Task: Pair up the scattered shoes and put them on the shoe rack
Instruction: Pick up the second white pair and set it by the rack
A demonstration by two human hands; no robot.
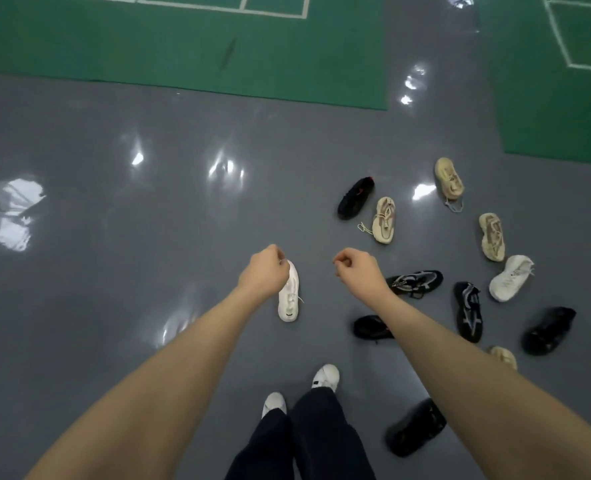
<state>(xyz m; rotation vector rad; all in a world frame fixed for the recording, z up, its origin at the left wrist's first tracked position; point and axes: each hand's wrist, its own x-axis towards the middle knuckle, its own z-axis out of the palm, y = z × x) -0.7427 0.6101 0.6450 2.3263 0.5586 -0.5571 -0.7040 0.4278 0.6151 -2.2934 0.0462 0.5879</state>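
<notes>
**White sneaker hanging from my left hand, the rest scattered at three o'clock**

I see both arms stretched out over the grey floor (pixel 114 278). My left hand (pixel 264 271) has its fingers curled around the heel end of a white sneaker (pixel 288 296), which hangs toe-down below the knuckles. My right hand (pixel 358 270) is clenched loosely just beside it at three o'clock; it seems to pinch something thin, but I cannot tell what, if anything.

The other shoes lie loose on the floor from one to five o'clock of the hands. At one o'clock a black shoe with red trim (pixel 355 198) lies just beside a beige sneaker (pixel 384 220) with a trailing lace. Farther out, a second beige sneaker (pixel 449 178) and a third (pixel 492 237) lie apart. A second white sneaker (pixel 510 278) sits at three o'clock, near two black shoes with grey stripes (pixel 415 282) (pixel 469 311). A plain black shoe (pixel 548 330) lies at the far right, another black one (pixel 370 327) is partly hidden under my right forearm, and one more (pixel 415 427) lies at five o'clock. A beige toe (pixel 503 355) peeks out beyond that arm.

Green court matting (pixel 183 50) with white lines covers the floor at twelve o'clock. No shoe rack is in view.
</notes>
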